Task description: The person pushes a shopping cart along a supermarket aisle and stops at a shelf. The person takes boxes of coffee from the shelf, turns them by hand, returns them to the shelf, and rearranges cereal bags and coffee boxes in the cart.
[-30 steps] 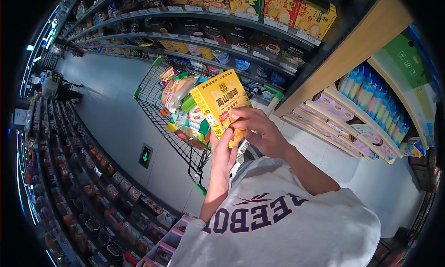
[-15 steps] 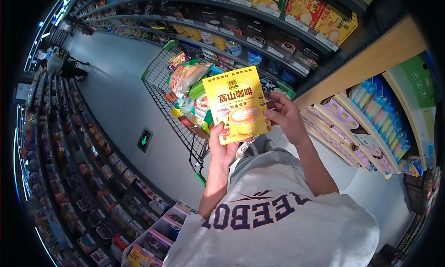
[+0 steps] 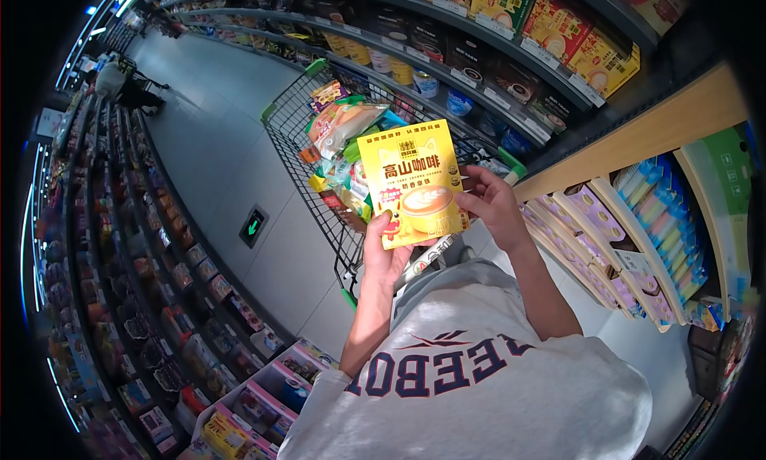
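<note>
A yellow coffee box (image 3: 415, 169) with a latte cup printed on its front is held up before me, its front facing me. My left hand (image 3: 386, 248) grips its lower left corner, thumb on the front and the other fingers hidden behind. At the lower right edge, my right hand (image 3: 488, 205) has its thumb and fingers closed on the box. Just beyond the box stands a shopping cart (image 3: 279, 117) with green corners, loaded with several packaged goods (image 3: 343, 129). The box covers part of the cart and its load.
Shelves of coffee boxes (image 3: 550, 33) run along the far right side. A wooden display (image 3: 598, 161) with snack packs stands close on my right. Long snack shelves (image 3: 159, 300) line the left. Down the aisle, another person (image 3: 112, 81) is beside a cart. A green arrow sign (image 3: 254, 227) marks the floor.
The view has shifted slightly, so the cart and shelves appear further right. The box is tipped a little differently, and more of the cart's handle shows beneath it. Both hands keep their hold.
</note>
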{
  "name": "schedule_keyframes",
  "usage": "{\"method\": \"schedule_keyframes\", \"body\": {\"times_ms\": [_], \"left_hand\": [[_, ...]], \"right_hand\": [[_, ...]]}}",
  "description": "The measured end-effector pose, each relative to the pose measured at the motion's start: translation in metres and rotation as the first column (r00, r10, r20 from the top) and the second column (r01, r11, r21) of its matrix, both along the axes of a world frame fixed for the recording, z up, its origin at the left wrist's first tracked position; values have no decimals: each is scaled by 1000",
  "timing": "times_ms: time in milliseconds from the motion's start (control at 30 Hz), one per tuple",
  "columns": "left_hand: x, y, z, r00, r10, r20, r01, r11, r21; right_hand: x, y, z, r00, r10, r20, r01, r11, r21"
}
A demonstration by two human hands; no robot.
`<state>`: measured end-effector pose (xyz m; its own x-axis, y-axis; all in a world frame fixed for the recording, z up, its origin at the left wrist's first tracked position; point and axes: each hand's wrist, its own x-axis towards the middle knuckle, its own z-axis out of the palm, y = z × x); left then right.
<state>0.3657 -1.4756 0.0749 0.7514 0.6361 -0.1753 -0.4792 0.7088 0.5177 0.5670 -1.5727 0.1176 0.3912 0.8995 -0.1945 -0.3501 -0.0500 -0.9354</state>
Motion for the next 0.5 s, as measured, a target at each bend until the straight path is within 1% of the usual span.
{"method": "schedule_keyframes", "body": {"times_ms": [100,133,167,200,233,300,333,400,433,500], "left_hand": [[-2,2,1,997,1,72,3,999,-48],[-3,5,4,993,47,-107,-42,998,48],[-3,10,8,955,108,-277,-69,987,147],[-3,14,11,883,180,-434,-76,967,245],[0,22,-6,791,297,-534,-148,941,304],[-7,29,-25,644,342,-684,-99,924,368],[-11,33,-35,628,326,-706,-79,930,360],[-21,48,-62,597,296,-746,-39,939,341],[-28,56,-75,616,319,-720,-50,928,368],[-38,74,-94,647,361,-671,-72,906,417]], "right_hand": [[-3,4,-8,1000,-9,2,9,1000,2],[-3,9,-14,1000,-23,20,23,999,-42],[-1,16,-22,999,-35,38,38,995,-87],[0,24,-30,997,-46,56,53,989,-135],[1,33,-39,997,-10,82,26,980,-197],[1,51,-60,990,70,125,-26,947,-321],[2,62,-83,977,134,168,-68,934,-351],[-3,86,-128,946,187,264,-109,953,-283],[-8,97,-144,928,211,308,-134,958,-253],[-17,119,-162,907,204,367,-146,973,-180]]}}
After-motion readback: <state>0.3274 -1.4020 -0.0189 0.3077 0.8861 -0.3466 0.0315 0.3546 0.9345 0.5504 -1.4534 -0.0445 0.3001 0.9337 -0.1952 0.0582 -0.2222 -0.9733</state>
